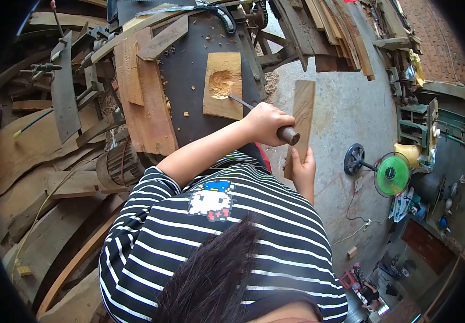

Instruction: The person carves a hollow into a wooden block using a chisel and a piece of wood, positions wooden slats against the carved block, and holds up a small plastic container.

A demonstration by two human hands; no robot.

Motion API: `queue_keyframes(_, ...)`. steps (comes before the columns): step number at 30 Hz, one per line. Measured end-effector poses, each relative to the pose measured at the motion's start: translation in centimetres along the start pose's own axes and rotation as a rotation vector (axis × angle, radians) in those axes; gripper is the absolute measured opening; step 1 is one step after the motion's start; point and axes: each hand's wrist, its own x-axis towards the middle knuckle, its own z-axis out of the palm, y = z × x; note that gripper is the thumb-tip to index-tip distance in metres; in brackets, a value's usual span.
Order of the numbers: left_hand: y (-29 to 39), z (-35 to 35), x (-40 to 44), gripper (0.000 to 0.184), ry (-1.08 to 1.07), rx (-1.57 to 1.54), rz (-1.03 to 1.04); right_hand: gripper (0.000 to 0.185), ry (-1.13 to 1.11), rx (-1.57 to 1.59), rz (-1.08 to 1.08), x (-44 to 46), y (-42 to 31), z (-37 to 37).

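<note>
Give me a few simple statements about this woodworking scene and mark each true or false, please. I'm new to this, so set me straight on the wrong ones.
1. The left hand holds a chisel by its handle. True.
2. The right hand is empty. False: the right hand holds a flat piece of wood.
3. The wooden block has a rough hollow cut into it. True.
4. The green fan is on the left side of the picture. False: the fan is on the right side.
5. Wood chips lie on the dark worktop. True.
</note>
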Motion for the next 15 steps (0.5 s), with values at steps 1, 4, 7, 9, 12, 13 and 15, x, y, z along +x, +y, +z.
queue_keyframes(1, 0.0, -0.2, 0.0, 0.024, -0.04, -0.003, -0.007, 0.023, -0.003, -0.001, 0.002, -0.5, -0.9, 0.0)
queue_keyframes(4, 0.0, -0.4, -0.3, 0.024, -0.088, -0.014, -0.057, 0.024, 0.093, 0.149, -0.152, -2.2, -3.3, 0.3)
queue_keyframes(7, -0.1, -0.7, -0.7, 0.025, -0.133, -0.04, -0.043, 0.031, 0.104, 0.268, -0.495, -3.4, -4.0, -0.1)
queue_keyframes(9, -0.1, -0.6, -0.8, 0.025, -0.154, -0.036, -0.045, 0.04, 0.193, 0.413, -0.572, -4.1, -4.3, 0.4)
queue_keyframes(12, -0.1, 0.6, -1.1, 0.025, -0.153, -0.012, -0.053, 0.041, 0.219, 0.503, -0.638, -4.8, -4.2, 1.2)
queue_keyframes(13, -0.2, 1.2, -1.1, 0.025, -0.13, 0.013, -0.066, 0.045, 0.238, 0.452, -0.56, -5.2, -2.7, 1.3)
queue_keyframes(15, -0.3, 2.2, -1.0, 0.024, -0.086, 0.027, -0.081, 0.05, 0.263, 0.398, -0.478, -6.6, -2.2, 1.2)
